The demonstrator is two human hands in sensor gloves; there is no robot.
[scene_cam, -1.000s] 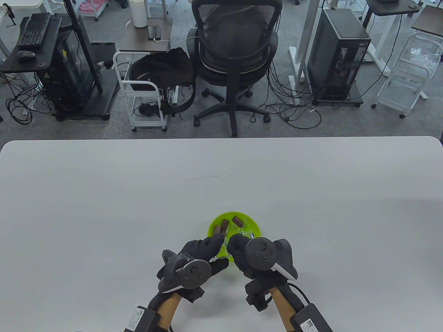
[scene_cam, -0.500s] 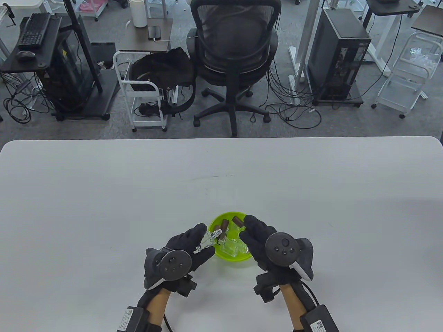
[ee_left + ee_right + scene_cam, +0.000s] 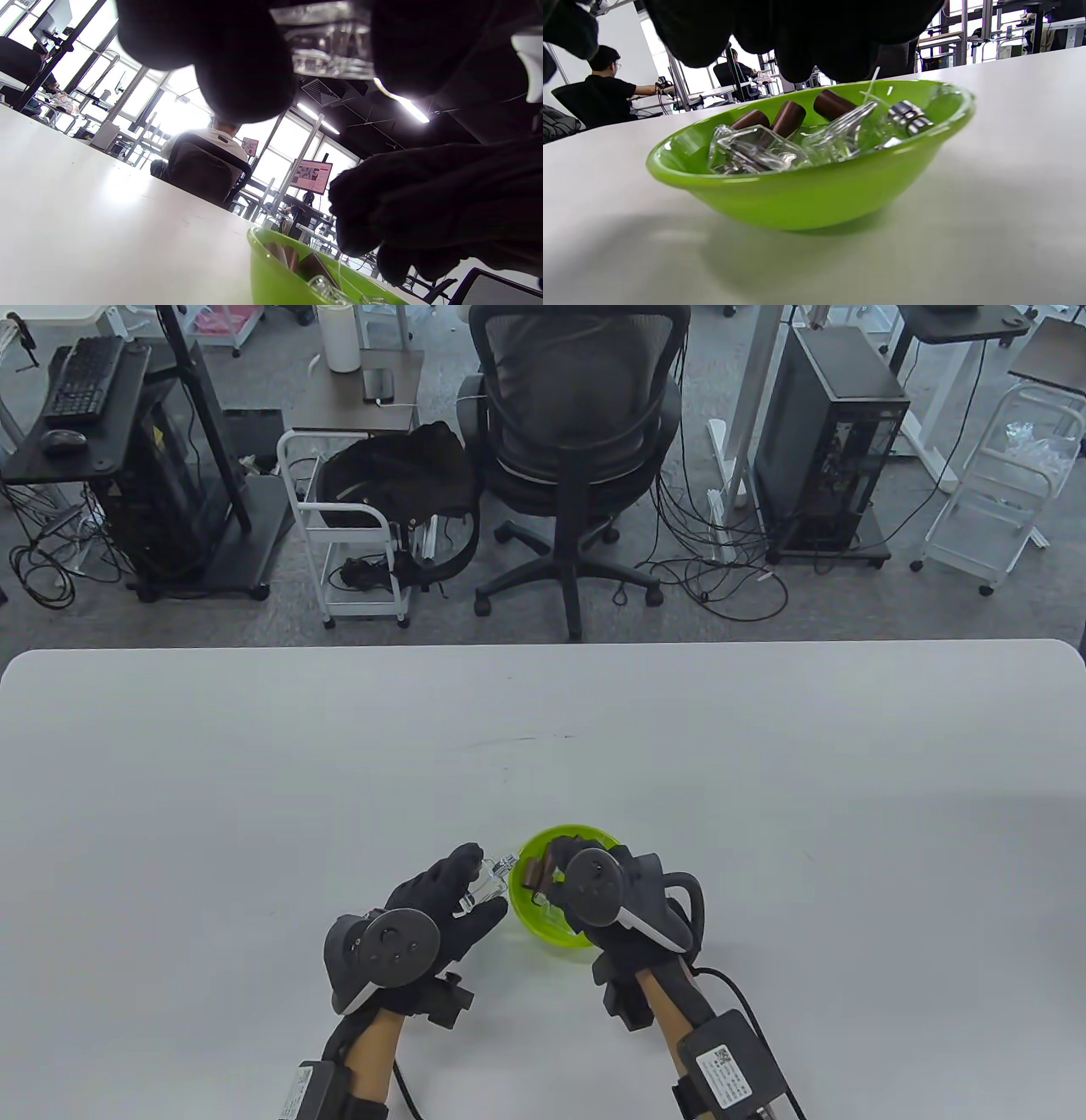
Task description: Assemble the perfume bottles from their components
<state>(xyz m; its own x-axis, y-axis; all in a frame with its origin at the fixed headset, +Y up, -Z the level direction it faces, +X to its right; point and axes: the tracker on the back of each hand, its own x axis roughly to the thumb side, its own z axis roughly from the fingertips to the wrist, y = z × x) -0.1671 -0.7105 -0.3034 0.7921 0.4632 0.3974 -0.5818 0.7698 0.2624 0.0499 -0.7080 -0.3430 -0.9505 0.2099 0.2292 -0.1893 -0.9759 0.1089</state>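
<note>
A lime-green bowl (image 3: 585, 835) stands near the table's front edge. It holds brown caps (image 3: 789, 116), clear glass bottles (image 3: 746, 148) and a silver sprayer (image 3: 910, 116). My left hand (image 3: 482, 884) is just left of the bowl and grips one clear glass bottle (image 3: 492, 879) between thumb and fingers, lifted off the table. In the left wrist view the same bottle (image 3: 326, 46) shows between the dark fingers (image 3: 237, 59). My right hand (image 3: 558, 855) hovers over the bowl with its fingers (image 3: 797, 38) hanging down above the caps. I see nothing held in them.
The white table (image 3: 339, 763) stretches wide to the left, right and far side of the bowl. A black office chair (image 3: 577, 432), carts and computer towers stand on the floor beyond the far edge. Cables trail from both wrists.
My left hand has drawn the clear bottle out of the bowl and moved it leftward. My right hand has swung from the bowl's right side to above the caps.
</note>
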